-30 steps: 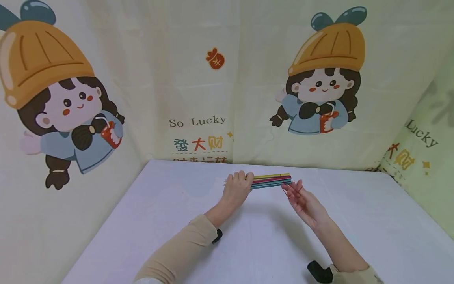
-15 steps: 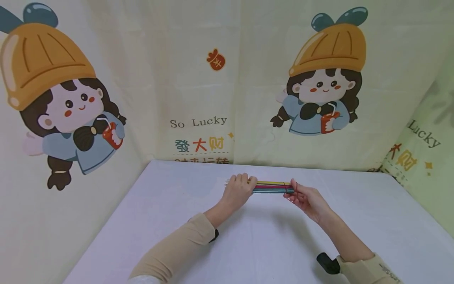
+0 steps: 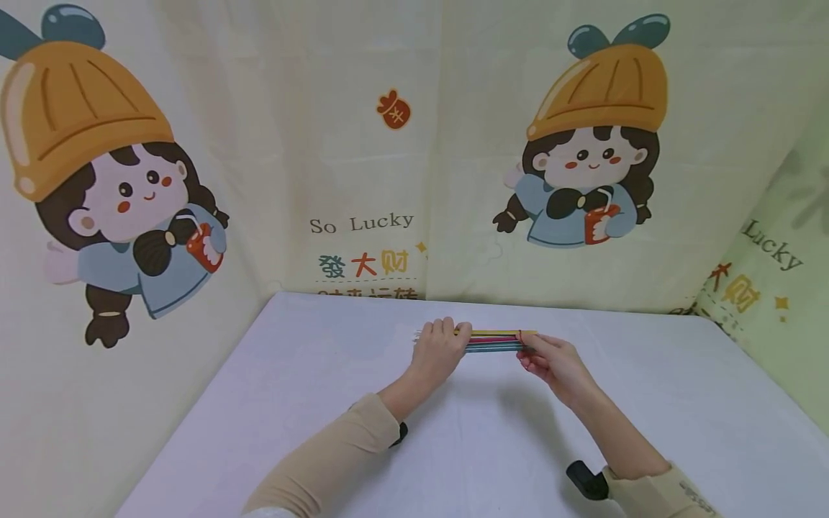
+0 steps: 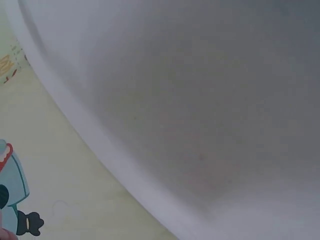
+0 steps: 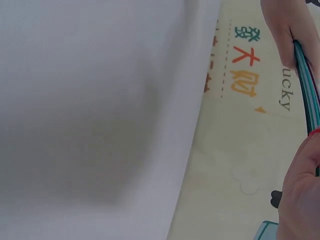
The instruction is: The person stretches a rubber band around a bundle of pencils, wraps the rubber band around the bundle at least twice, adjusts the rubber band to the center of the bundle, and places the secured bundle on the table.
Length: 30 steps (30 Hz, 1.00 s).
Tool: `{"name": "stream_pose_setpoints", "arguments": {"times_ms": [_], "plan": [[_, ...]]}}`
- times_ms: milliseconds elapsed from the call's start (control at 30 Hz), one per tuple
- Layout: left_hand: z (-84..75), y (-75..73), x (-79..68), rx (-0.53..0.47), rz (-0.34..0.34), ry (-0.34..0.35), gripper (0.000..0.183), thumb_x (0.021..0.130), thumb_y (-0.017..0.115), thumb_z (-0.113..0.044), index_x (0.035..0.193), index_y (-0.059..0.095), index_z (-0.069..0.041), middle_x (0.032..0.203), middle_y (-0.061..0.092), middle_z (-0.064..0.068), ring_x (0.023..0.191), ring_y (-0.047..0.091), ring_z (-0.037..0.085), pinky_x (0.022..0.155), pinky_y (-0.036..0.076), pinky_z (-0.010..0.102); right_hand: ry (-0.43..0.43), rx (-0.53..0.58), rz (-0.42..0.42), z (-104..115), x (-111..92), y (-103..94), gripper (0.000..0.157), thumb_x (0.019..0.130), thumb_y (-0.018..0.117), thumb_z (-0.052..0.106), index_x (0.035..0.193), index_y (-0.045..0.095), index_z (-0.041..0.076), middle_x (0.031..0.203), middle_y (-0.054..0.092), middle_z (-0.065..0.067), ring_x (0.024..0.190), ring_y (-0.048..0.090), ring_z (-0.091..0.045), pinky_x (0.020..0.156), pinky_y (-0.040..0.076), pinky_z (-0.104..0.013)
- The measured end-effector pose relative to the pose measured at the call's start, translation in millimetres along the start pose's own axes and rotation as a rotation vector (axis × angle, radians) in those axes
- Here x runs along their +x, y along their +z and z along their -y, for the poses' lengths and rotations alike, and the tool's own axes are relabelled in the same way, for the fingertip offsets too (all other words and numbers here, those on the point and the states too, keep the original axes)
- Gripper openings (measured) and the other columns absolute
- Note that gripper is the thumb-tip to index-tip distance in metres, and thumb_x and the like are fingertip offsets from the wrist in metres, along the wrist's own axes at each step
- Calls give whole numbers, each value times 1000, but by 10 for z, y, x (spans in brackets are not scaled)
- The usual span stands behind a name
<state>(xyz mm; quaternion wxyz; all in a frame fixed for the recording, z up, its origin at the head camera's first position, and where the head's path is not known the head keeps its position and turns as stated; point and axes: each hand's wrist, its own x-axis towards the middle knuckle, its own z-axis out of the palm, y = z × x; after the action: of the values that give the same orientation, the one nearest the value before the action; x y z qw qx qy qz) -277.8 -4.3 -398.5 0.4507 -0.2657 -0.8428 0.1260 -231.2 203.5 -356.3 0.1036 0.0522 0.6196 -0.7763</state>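
Note:
A bundle of thin pencils (image 3: pixel 492 342), yellow, red and teal, is held level above the table. My left hand (image 3: pixel 438 354) grips it near its left end, where pale points stick out past the fingers. At the right end, a thin red rubber band (image 3: pixel 520 336) goes around the bundle. There my right hand (image 3: pixel 562 368) pinches the band against the pencil ends with thumb and fingers. In the right wrist view the teal pencils (image 5: pixel 308 90) run between both hands, with the red band at the right fingers. The left wrist view shows neither hand's work.
A white cloth covers the table (image 3: pixel 479 446), with soft shadows of the arms on it. Behind it hangs a cream curtain (image 3: pixel 350 158) printed with cartoon figures and lettering. Dark wrist mounts (image 3: pixel 587 480) stick out from the beige sleeves (image 3: pixel 330 460).
The bundle has levelled and dropped slightly. The right fingers, earlier spreading a loop of the band beyond the pencil ends, have closed in, and the band now sits around that end.

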Motion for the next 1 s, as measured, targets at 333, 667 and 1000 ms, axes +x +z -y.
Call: {"name": "stream_pose_setpoints", "arguments": {"times_ms": [333,667,1000], "plan": [[28,24,31,31,67,-108,32,76,68,-36,86,48,-14,64,55,2,54,49,13,49,35,23,-67,94,40,-168,-143,49,22,93,39,6,86,59,2,79,62,-4,72,61,-10,72,49,-19],[19,37,67,1,9,-131,30,74,70,-33,80,48,-13,59,53,2,51,49,13,46,34,24,-153,29,334,-270,-157,-96,19,91,48,-1,96,64,8,94,66,-4,86,64,-12,79,47,-21],[-74,20,66,-60,3,-190,37,70,75,-35,80,48,-12,60,53,2,51,50,13,45,35,24,-220,461,466,-369,-152,-3,28,94,38,-2,100,65,3,97,66,-8,89,63,-11,82,45,-18]]}}
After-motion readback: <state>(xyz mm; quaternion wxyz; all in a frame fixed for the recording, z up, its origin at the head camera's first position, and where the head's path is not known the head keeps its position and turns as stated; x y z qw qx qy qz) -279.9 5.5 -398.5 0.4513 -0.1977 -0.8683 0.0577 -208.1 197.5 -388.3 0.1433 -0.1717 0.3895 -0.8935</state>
